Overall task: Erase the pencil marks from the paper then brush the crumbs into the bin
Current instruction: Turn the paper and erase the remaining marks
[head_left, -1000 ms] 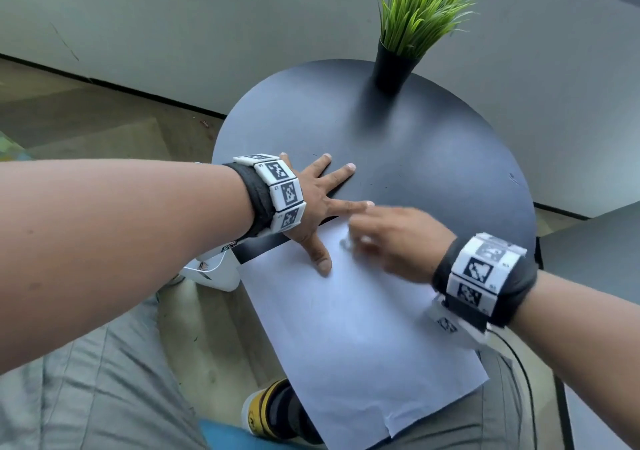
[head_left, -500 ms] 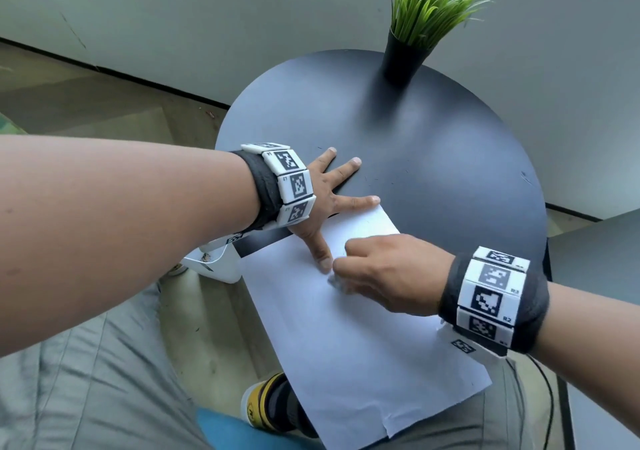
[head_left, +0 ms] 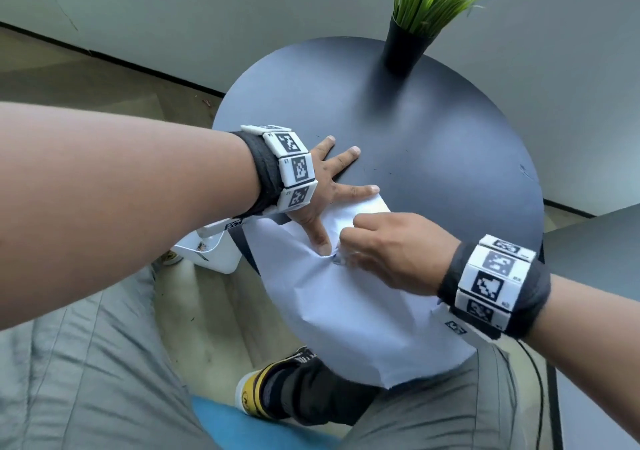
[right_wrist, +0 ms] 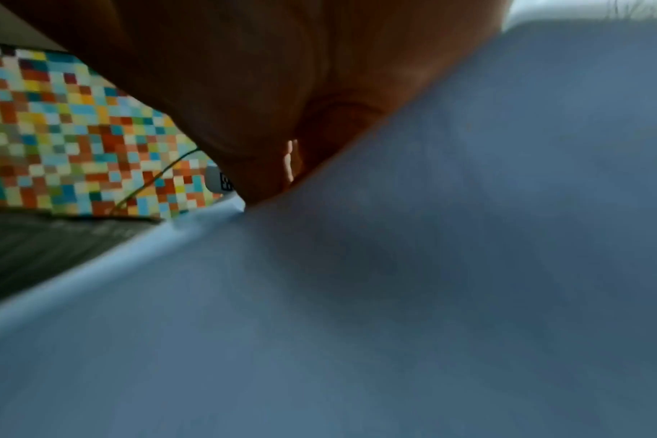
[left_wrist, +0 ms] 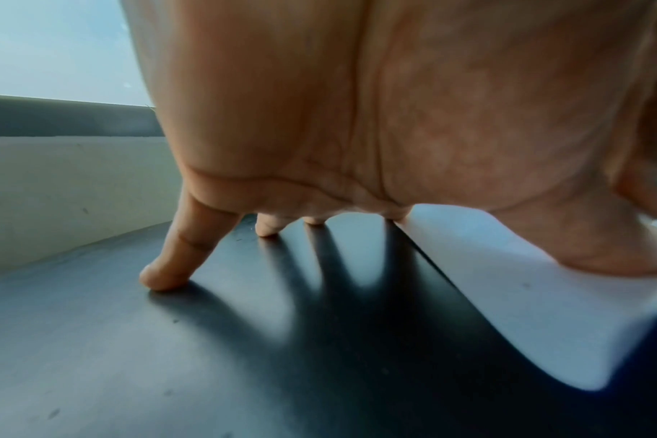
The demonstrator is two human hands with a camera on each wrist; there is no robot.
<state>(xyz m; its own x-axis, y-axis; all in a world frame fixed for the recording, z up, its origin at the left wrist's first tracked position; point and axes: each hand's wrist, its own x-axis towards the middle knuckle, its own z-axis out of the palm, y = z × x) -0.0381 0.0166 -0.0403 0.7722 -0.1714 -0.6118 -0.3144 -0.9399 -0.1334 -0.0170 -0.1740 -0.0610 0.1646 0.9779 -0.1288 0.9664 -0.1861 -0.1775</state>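
Note:
A white sheet of paper (head_left: 346,314) lies on the round black table (head_left: 433,144) and hangs over its near edge. My left hand (head_left: 322,186) is spread flat, fingers on the table, thumb pressing the paper's far left part. My right hand (head_left: 384,252) is curled, its fingertips pinching a small pale eraser (head_left: 341,259), mostly hidden, against the paper beside the left thumb tip. The paper is wrinkled there. The left wrist view shows the straight fingers (left_wrist: 169,266) on the table and the paper (left_wrist: 526,296). The right wrist view is blurred, showing paper (right_wrist: 432,266) under the hand (right_wrist: 263,89).
A white bin (head_left: 211,252) stands on the floor under the table's left edge. A potted green plant (head_left: 412,34) sits at the table's far side. Another grey surface (head_left: 595,259) lies to the right. My legs and a shoe (head_left: 263,390) are below the paper.
My right hand has slid from the paper's far corner back toward me, to the left thumb tip. The paper has bunched up there. The left hand has stayed in place.

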